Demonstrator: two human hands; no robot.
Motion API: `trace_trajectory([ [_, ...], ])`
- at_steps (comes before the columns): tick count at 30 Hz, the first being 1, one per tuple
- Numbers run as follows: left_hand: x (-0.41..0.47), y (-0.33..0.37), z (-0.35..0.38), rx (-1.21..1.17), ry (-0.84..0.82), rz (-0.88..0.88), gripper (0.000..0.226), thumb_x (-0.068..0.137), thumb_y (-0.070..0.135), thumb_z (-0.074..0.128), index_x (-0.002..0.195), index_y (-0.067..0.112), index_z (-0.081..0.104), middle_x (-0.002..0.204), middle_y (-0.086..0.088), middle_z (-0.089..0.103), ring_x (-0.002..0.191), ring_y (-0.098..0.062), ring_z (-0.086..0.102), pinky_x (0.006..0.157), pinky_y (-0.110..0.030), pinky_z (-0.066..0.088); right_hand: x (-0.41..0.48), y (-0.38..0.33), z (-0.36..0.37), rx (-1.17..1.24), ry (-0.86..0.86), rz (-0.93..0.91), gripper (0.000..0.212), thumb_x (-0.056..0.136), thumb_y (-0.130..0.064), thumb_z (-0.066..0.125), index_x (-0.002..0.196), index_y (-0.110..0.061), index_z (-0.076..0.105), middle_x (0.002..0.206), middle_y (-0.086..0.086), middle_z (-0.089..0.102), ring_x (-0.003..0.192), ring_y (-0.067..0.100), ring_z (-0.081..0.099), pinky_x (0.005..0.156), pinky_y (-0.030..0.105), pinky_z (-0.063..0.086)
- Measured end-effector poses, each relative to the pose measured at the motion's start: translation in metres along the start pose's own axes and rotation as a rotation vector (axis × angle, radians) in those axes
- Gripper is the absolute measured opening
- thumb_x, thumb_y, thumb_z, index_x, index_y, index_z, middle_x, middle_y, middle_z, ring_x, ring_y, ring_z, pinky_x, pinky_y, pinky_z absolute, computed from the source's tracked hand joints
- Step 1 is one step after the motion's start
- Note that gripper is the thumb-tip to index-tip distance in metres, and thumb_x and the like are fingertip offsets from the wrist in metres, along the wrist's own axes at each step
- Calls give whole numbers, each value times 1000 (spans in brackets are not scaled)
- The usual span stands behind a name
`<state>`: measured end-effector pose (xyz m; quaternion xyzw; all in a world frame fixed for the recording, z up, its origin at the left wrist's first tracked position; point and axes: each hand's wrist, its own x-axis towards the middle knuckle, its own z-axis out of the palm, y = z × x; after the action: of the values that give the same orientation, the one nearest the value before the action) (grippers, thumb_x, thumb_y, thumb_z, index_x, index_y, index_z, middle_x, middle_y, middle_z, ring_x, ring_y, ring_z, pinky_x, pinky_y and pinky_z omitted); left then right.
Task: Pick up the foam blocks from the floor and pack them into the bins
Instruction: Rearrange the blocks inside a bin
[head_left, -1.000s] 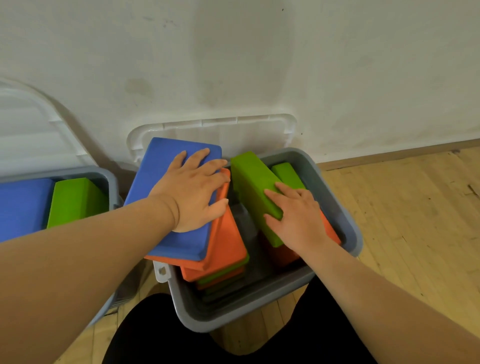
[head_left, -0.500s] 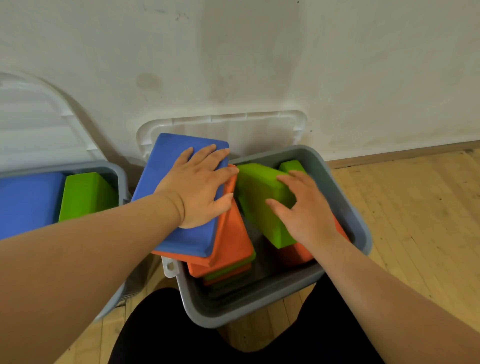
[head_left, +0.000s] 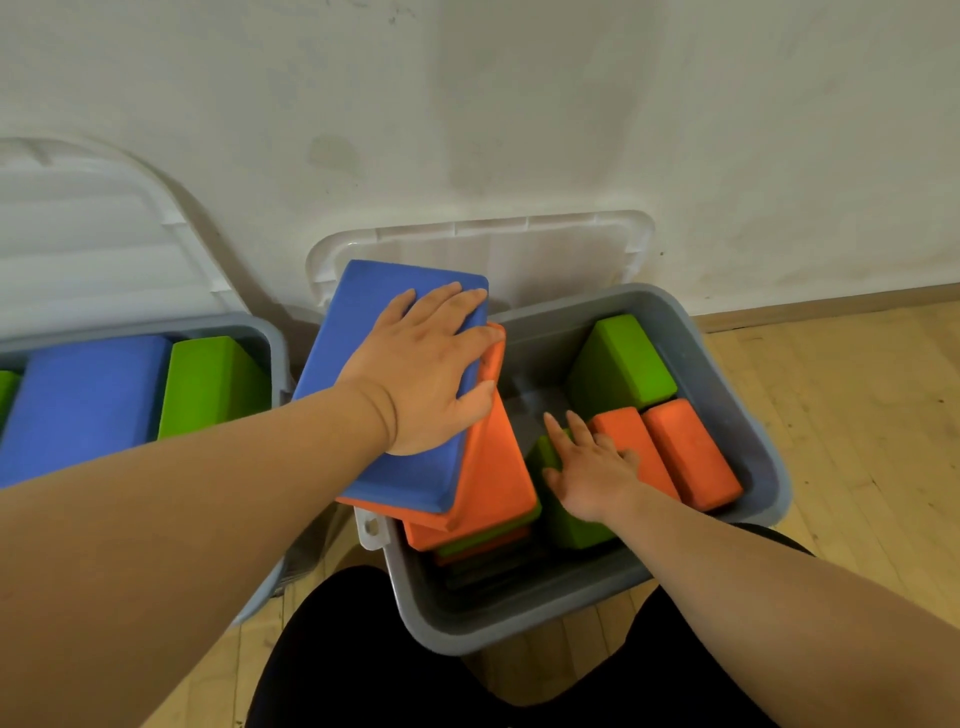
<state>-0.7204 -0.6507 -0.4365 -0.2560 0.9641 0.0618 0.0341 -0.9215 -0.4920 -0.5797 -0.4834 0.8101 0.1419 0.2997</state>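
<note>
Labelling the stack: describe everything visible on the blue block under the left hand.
The blue block is a rectangular slab of matte foam with bevelled edges. It lies broad face up, tilted, on an orange block at the left side of the grey bin, overhanging its rim. The left hand rests flat on it, fingers straight.

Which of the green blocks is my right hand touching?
The low green block near the front of the right-hand bin, flat under your right hand; the other green block in its far corner is untouched.
</note>
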Motion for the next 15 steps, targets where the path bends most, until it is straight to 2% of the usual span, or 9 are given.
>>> trace_trajectory([
  [2,0,0,0,-9,5,7,79,88,66,16,157,33,34,170,-4,15,157,-26,9,126,-52,7,4,-3,-5,18,-19,-3,80,101,-57,43,159,-46,-11,171,-11,-12,155,29,11,114,59,22],
  [4,-2,-1,2,-46,46,-1,77,89,64,20,154,29,41,166,-7,26,154,-29,20,124,-52,14,0,-5,-10,15,-51,-21,84,99,-58,48,159,-47,-9,170,-12,-14,156,29,9,114,58,23],
  [7,-2,1,4,-64,194,-50,71,90,60,29,139,17,57,136,-13,53,125,-36,49,104,-52,37,-15,-2,-16,135,21,-61,86,98,-48,57,161,-46,-2,171,-8,-11,156,31,8,118,55,25],
  [9,-3,9,3,-33,274,-117,66,89,57,32,127,12,61,115,-11,57,104,-35,53,87,-48,41,-30,-6,-27,426,183,-113,81,99,-37,60,163,-40,10,171,-2,8,154,25,21,119,43,30],
  [10,-3,15,0,-16,281,-144,62,89,55,32,121,11,62,109,-10,57,98,-34,53,82,-47,41,-37,-12,-36,616,256,-124,76,100,-33,62,162,-38,18,167,1,25,146,18,38,114,34,38],
  [11,-3,20,-2,-16,266,-160,59,90,54,32,117,12,62,106,-8,57,96,-33,53,80,-46,41,-43,-19,-45,798,297,-123,71,99,-29,64,159,-38,26,158,1,42,127,10,56,101,24,47],
  [12,-4,24,-3,-40,246,-166,57,90,53,32,114,12,63,105,-7,58,96,-32,53,80,-46,41,-49,-26,-55,946,298,-117,68,99,-24,65,157,-38,32,149,0,52,106,4,64,85,16,51],
  [13,-6,25,-4,-87,229,-168,56,90,52,31,112,12,64,106,-6,60,97,-31,55,81,-46,42,-52,-32,-61,1043,277,-126,67,98,-20,66,156,-35,35,146,-4,54,101,1,63,77,11,48],
  [15,-13,20,-7,-245,197,-171,57,89,48,31,120,15,65,121,-5,63,113,-31,56,94,-46,42,-60,-42,-66,1094,228,-202,69,96,-13,68,156,-29,37,149,-8,48,118,4,58,85,13,47],
])
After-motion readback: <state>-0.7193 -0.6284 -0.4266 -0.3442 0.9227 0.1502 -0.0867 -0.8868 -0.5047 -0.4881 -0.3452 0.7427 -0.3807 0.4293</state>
